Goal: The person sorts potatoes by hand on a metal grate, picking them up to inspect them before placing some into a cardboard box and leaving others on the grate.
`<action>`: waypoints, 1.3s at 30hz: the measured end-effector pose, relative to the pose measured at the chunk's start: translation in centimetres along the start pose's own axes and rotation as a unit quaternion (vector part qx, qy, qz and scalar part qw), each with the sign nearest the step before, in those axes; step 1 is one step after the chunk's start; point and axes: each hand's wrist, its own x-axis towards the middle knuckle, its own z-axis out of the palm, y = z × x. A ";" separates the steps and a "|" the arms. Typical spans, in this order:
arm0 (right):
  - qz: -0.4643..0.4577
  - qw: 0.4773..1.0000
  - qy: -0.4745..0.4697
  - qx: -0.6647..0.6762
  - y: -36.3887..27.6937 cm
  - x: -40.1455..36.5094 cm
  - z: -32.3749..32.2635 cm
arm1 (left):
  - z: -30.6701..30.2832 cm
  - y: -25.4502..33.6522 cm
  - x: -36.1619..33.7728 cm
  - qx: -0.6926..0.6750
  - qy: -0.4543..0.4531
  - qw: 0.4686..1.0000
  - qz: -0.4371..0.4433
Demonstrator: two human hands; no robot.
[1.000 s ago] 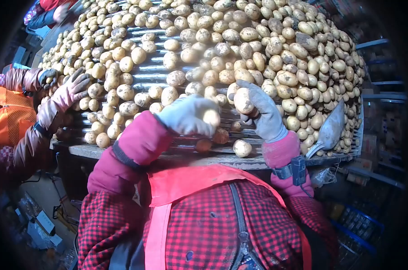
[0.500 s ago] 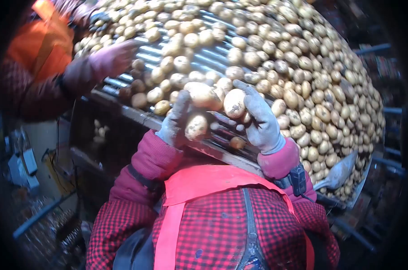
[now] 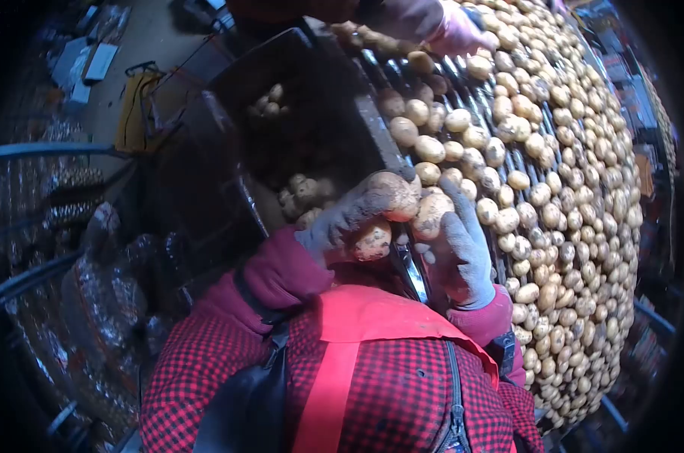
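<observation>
My gloved left hand (image 3: 338, 226) is closed around two potatoes: a large one (image 3: 392, 196) at the fingers and a dirt-spotted one (image 3: 373, 241) below it. Close beside it, my gloved right hand (image 3: 464, 255) grips another potato (image 3: 431, 214), its fingers curled along the side. The potatoes in the two hands almost meet. Under them runs a sorting bed of metal bars (image 3: 411, 273), with many loose potatoes (image 3: 515, 128) spread beyond my right hand. Part of each palm is hidden.
A dark bin (image 3: 236, 162) with a few potatoes (image 3: 302, 192) inside stands left of the bed. At the top, another person's gloved hand (image 3: 462, 34) reaches over the potatoes. Blue rails (image 3: 51, 149) and a yellow object (image 3: 136, 112) are further left.
The view has swung left, bringing the dark bin nearer the middle. My left hand has moved with its potatoes to the bin's edge, and both hands have come closer together.
</observation>
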 end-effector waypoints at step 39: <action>-0.048 0.991 0.102 -0.066 -2.0 1.2 -3.3 | -7.6 7.6 3.9 0.740 0.088 0.576 0.336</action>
